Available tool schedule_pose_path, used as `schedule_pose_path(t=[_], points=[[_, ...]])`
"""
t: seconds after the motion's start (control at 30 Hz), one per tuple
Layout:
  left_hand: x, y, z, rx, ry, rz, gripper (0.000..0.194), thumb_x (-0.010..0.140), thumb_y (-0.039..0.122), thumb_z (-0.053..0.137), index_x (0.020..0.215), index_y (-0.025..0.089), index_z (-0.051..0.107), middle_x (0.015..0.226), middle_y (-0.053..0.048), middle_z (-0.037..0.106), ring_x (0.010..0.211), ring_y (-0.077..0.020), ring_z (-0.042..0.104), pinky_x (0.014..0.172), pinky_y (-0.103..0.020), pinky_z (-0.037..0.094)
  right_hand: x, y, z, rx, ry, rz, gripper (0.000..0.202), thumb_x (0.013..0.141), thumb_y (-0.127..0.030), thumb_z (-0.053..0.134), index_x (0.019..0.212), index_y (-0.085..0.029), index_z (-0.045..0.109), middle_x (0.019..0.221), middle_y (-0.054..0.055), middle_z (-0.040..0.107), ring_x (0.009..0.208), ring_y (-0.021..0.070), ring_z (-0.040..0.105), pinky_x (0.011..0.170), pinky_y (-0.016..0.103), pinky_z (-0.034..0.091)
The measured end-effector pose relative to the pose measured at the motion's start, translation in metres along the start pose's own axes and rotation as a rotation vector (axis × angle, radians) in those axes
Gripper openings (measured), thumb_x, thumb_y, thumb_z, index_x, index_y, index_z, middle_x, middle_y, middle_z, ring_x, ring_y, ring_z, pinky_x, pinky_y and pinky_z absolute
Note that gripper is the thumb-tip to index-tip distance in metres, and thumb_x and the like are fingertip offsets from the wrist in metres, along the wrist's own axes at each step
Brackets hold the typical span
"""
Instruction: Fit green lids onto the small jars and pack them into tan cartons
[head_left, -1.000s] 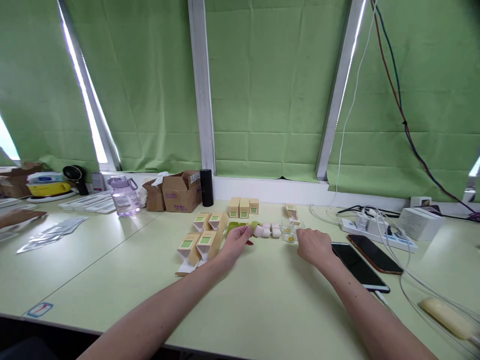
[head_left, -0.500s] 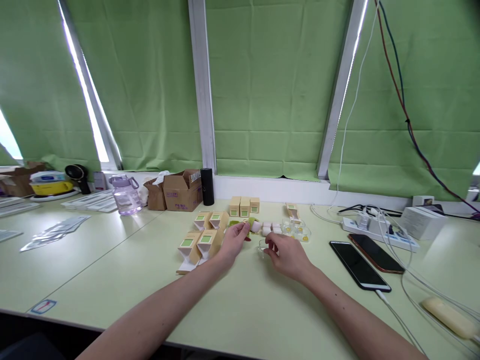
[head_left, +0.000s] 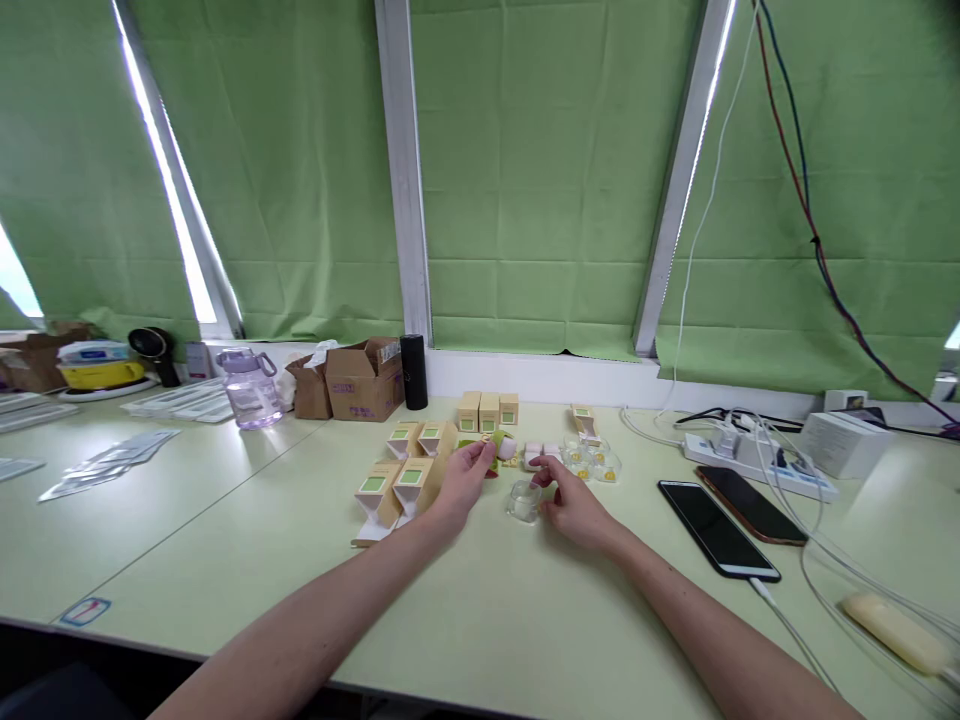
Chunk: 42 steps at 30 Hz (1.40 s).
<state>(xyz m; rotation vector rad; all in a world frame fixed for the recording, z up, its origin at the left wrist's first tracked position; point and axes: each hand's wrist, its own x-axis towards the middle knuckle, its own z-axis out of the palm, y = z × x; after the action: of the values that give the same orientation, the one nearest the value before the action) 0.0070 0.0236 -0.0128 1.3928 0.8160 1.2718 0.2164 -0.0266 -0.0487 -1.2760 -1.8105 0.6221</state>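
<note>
My left hand [head_left: 466, 474] is closed, with thumb and fingertips pinched on a small green and pale-pink piece [head_left: 505, 449]; its exact kind is too small to make out. A clear plastic holder [head_left: 523, 502] with a rounded hollow rests on the table in front of my right hand [head_left: 570, 502]. That hand's thumb and index finger are spread at the holder's right side, and I cannot tell whether they touch it. Behind the right fingers sit pale-pink blocks [head_left: 533, 452]. More clear holders with yellow bits [head_left: 592, 464] lie to their right.
Open tan cartons [head_left: 415, 478] stand left of my left hand, with several more cartons [head_left: 488, 410] behind. Two phones [head_left: 720, 530] and a power strip [head_left: 757, 465] with cables are on the right. A cardboard box [head_left: 365, 382] and a lilac water bottle [head_left: 251, 390] stand at the back left.
My right hand has let go of the clear holder, which now sits on the table, and its fingers have spread. My left hand has shifted slightly left with the small piece.
</note>
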Motion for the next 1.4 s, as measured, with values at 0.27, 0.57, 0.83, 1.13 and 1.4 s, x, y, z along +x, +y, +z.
schedule_pose_path(t=[0.27, 0.57, 0.83, 1.13, 1.4], points=[[0.003, -0.003, 0.000, -0.007, -0.003, 0.012, 0.060, 0.071, 0.073, 0.075, 0.088, 0.015, 0.074, 0.088, -0.008, 0.071, 0.083, -0.0195, 0.062, 0.076, -0.032, 0.054, -0.002, 0.002, 0.009, 0.021, -0.035, 0.052, 0.071, 0.067, -0.013, 0.074, 0.135, -0.024, 0.056, 0.129, 0.009, 0.062, 0.120, 0.0274, 0.058, 0.106, 0.045, 0.043], [0.003, -0.002, -0.001, 0.019, 0.004, 0.016, 0.061, 0.073, 0.073, 0.074, 0.088, 0.015, 0.074, 0.087, -0.007, 0.072, 0.080, -0.0179, 0.062, 0.074, -0.030, 0.053, 0.000, -0.011, 0.012, 0.233, -0.029, 0.071, 0.049, 0.069, -0.022, 0.080, 0.115, -0.023, 0.063, 0.110, 0.005, 0.070, 0.105, 0.0247, 0.063, 0.097, 0.043, 0.047], [0.003, -0.002, -0.001, 0.004, 0.023, 0.022, 0.060, 0.072, 0.073, 0.075, 0.086, 0.015, 0.075, 0.086, -0.007, 0.072, 0.079, -0.0178, 0.062, 0.073, -0.030, 0.054, 0.006, -0.013, 0.007, 0.675, 0.076, 0.089, 0.062, 0.068, -0.053, 0.088, 0.117, -0.024, 0.065, 0.102, 0.005, 0.066, 0.097, 0.0236, 0.066, 0.087, 0.041, 0.056], [0.001, 0.001, 0.000, 0.020, 0.043, 0.025, 0.061, 0.072, 0.075, 0.073, 0.088, 0.016, 0.076, 0.088, -0.007, 0.073, 0.079, -0.0191, 0.063, 0.075, -0.033, 0.055, 0.001, -0.034, 0.007, 0.652, 0.138, 0.132, 0.064, 0.064, -0.048, 0.090, 0.118, -0.025, 0.065, 0.119, 0.006, 0.060, 0.082, 0.0196, 0.071, 0.074, 0.041, 0.064], [0.001, 0.001, 0.000, 0.063, 0.056, 0.022, 0.063, 0.071, 0.077, 0.072, 0.089, 0.016, 0.075, 0.087, -0.006, 0.073, 0.077, -0.0188, 0.062, 0.075, -0.033, 0.055, 0.000, -0.037, 0.005, 0.630, 0.158, 0.144, 0.054, 0.067, -0.048, 0.086, 0.110, -0.026, 0.064, 0.126, 0.006, 0.059, 0.075, 0.0203, 0.076, 0.062, 0.035, 0.062]])
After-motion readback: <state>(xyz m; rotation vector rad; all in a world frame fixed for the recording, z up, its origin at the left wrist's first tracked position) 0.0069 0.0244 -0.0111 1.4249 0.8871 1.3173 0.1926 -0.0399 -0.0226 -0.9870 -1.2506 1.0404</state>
